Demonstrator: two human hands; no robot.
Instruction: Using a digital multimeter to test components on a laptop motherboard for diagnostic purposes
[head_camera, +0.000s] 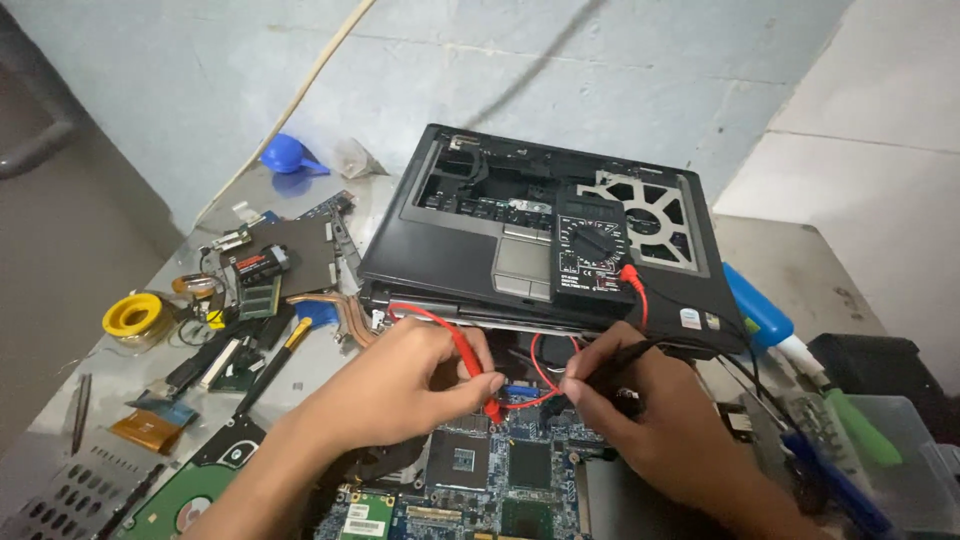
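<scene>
My left hand (405, 385) grips a red test probe (470, 355), its tip pressed down toward the blue circuit board (520, 475) lying in front of me. My right hand (650, 410) pinches a black test probe (620, 355), its tip close to the same spot on the board. Red and black leads run up to a black multimeter (592, 247) resting on an opened black laptop shell (470, 235) whose keyboard is removed. Both hands sit close together over the board's upper edge.
Left of the laptop lie a yellow solder spool (132, 315), loose boards, a copper heat pipe (345, 315), a screwdriver (275, 360) and a hard drive (190, 490). A blue scoop (285, 155) lies at the back. Blue and green-handled tools (800, 360) lie at right.
</scene>
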